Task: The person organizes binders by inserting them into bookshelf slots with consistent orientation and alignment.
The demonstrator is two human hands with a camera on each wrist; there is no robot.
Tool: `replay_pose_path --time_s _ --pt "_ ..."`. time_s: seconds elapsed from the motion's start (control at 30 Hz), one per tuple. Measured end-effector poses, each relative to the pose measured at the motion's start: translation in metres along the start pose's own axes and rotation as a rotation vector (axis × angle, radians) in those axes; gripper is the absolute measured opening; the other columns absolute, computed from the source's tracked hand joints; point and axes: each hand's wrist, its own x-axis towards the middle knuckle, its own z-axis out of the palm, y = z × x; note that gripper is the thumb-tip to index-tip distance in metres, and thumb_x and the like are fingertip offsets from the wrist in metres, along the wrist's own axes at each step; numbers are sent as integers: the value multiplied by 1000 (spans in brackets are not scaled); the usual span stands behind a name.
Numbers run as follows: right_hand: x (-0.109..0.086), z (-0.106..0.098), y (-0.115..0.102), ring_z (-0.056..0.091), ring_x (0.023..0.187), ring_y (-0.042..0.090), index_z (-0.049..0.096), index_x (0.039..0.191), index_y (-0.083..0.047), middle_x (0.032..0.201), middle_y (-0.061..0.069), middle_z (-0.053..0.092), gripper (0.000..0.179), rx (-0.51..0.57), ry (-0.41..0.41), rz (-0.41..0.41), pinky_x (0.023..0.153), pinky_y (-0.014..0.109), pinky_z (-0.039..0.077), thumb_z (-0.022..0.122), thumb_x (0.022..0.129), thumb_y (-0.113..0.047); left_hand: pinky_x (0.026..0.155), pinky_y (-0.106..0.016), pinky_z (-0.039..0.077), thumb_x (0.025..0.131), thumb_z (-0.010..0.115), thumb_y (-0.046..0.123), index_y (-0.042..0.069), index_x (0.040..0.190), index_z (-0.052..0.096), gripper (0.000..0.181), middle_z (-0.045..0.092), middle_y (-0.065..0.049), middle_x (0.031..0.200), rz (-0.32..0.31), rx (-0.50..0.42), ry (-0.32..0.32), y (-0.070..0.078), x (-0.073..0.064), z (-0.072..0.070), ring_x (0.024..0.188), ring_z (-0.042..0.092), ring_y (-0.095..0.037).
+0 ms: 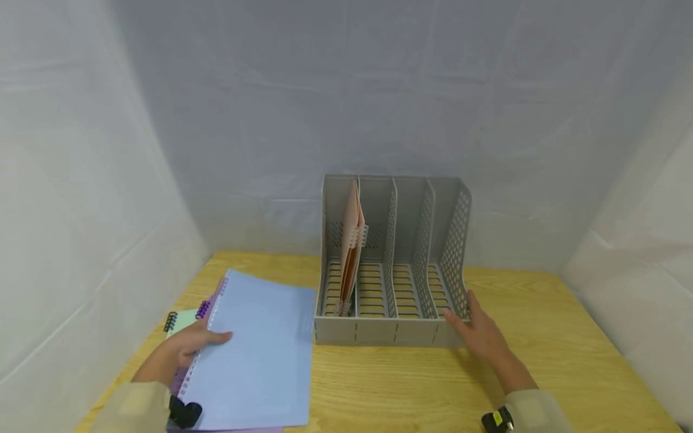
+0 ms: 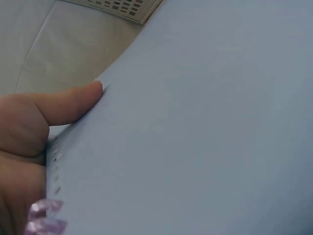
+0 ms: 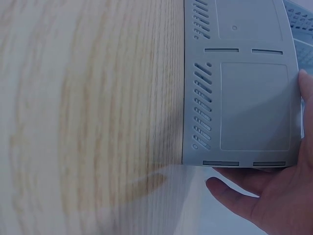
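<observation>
My left hand pinches the spine edge of a light blue spiral notebook, thumb across its cover and the other fingers hidden under it. In the left wrist view the blue cover fills most of the picture, with the thumb at its edge. Beneath it show a purple spiral notebook and a green one with a black coil. My right hand grips the front right corner of a grey file organizer, thumb on the front rim, fingers along the outer side wall.
Pinkish spiral notebooks stand leaning in the organizer's leftmost slot, beside several dividers with perforated walls. The organizer sits on a wood-grain table. White sheeting encloses the table at the back and both sides.
</observation>
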Motion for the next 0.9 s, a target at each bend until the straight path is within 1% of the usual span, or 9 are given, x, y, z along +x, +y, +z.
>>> replay_pose_path --time_s 0.13,0.23,0.5,0.67,0.8,0.9 --pt "0 1 1 23 135 55 -1 152 5 153 34 15 91 -2 4 -6 108 66 22 39 99 -57 77 -55 55 98 55 8 6 155 3 77 67 -17 103 5 -6 5 -1 -1 0 92 68 -38" --pt "0 0 1 22 136 55 -1 152 5 153 34 15 91 2 0 -4 108 66 21 39 99 -58 77 -54 56 98 56 10 8 155 2 79 67 -16 103 9 -1 11 -1 0 -1 92 68 -38" --pt "-1 -1 1 22 136 54 -1 152 4 153 34 15 91 5 1 -3 108 66 21 39 99 -57 78 -54 55 98 55 12 10 156 3 77 67 -14 106 45 -24 -26 3 -2 -2 94 67 -38" --pt "-1 -1 0 22 136 54 -2 153 4 153 34 15 91 13 -3 -6 108 66 21 39 99 -57 77 -53 56 98 56 10 12 156 3 80 68 -13 105 50 -42 -6 6 -5 -1 92 68 -37" --pt "-1 -1 0 22 136 55 -2 153 4 153 34 14 91 16 -1 -3 108 66 21 39 99 -57 77 -52 56 97 58 11 12 156 1 82 68 -12 105 70 -47 -3 9 -8 -2 92 68 -36" --pt "0 0 1 23 136 54 -1 153 4 153 34 15 91 17 3 -2 108 66 21 40 99 -57 78 -50 56 97 59 12 11 156 -1 85 68 -10 105 100 -39 -21 12 -9 -3 91 68 -33"
